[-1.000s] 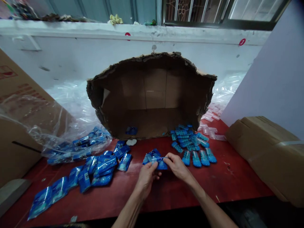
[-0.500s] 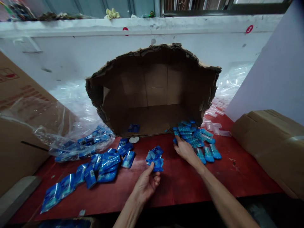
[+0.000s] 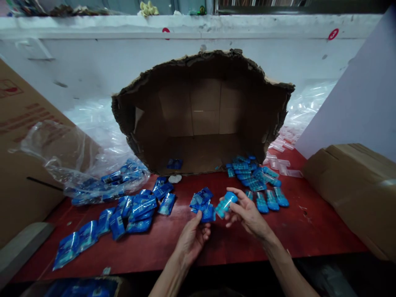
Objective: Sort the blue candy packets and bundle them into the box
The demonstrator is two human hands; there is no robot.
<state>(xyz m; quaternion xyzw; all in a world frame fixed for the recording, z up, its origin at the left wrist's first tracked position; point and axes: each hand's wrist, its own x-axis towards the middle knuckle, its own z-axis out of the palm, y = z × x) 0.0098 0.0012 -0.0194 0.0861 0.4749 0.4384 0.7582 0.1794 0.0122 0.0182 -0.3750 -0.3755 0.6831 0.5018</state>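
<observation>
Cardboard box [image 3: 206, 105] beyond blue packets [image 3: 140, 208], carton [image 3: 349, 194] right, clear bag [image 3: 66, 153] left

The white wall [image 3: 89, 84] facing me is scuffed and spotted, with a pale square plate [image 3: 32, 48] fixed towards its left. Above it runs a stained ledge [image 3: 102, 25], its front carrying two red stickers [image 3: 333, 34], the right-hand one numbered 3. Higher up I catch a dark window frame [image 3: 278, 9]. A plain pale panel [image 3: 349, 99] slants at right; dull light gleams on the red tabletop [image 3: 173, 251].
</observation>
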